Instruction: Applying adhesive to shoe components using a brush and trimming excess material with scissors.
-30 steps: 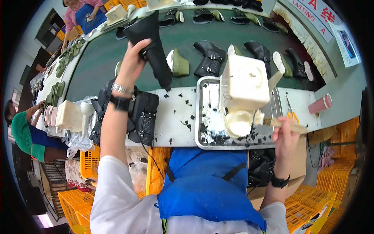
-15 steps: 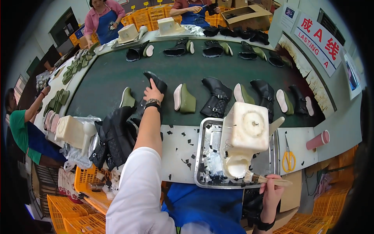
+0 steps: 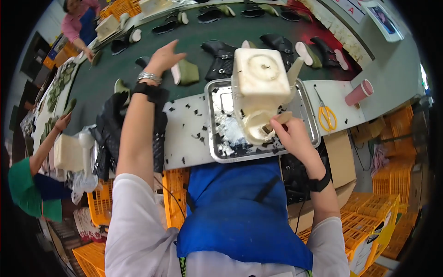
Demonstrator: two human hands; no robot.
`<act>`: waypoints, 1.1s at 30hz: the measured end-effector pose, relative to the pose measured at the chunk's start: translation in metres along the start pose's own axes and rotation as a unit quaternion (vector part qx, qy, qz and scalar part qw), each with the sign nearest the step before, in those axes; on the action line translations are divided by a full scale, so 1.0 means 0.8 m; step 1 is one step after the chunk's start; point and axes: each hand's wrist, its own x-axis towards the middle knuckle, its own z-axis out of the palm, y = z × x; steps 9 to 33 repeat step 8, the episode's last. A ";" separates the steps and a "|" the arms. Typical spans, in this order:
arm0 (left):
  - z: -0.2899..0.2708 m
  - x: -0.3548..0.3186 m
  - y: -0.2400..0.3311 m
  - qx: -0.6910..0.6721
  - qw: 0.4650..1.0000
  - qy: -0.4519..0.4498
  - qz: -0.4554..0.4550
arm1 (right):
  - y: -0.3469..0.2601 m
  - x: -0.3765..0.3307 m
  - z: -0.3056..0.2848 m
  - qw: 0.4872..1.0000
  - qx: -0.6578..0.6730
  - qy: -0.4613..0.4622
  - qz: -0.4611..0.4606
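Two hands busy: left hand (image 3: 164, 57) spread open, empty, over the belt (image 3: 101, 83); right hand (image 3: 288, 134) closed on a brush (image 3: 279, 121) dipped in the glue pot (image 3: 260, 92) on the tray (image 3: 217, 152). Brush looks light and stiff; grip handle's dry end.

A: Light ok?
B: Bright, even, from overhead. Soft shadows only; mild glare on the metal tray (image 3: 217, 122) and off the white bench top (image 3: 182, 134).
A: Sharpness?
B: Centre crisp. Left hand (image 3: 164, 57) slightly motion-blurred. Heavy fisheye bend toward the rim, black vignette at the corners, edge detail soft & smeared.
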 end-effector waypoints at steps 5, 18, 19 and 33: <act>-0.004 -0.136 0.164 -0.162 0.955 -0.013 0.249 | 0.041 0.003 0.031 0.993 -0.109 -0.051 0.014; 0.001 -0.225 0.206 -0.190 0.911 -0.037 0.364 | 0.053 0.004 0.025 0.994 -0.058 -0.095 0.008; 0.001 -0.225 0.206 -0.190 0.911 -0.037 0.364 | 0.053 0.004 0.025 0.994 -0.058 -0.095 0.008; 0.001 -0.225 0.206 -0.190 0.911 -0.037 0.364 | 0.053 0.004 0.025 0.994 -0.058 -0.095 0.008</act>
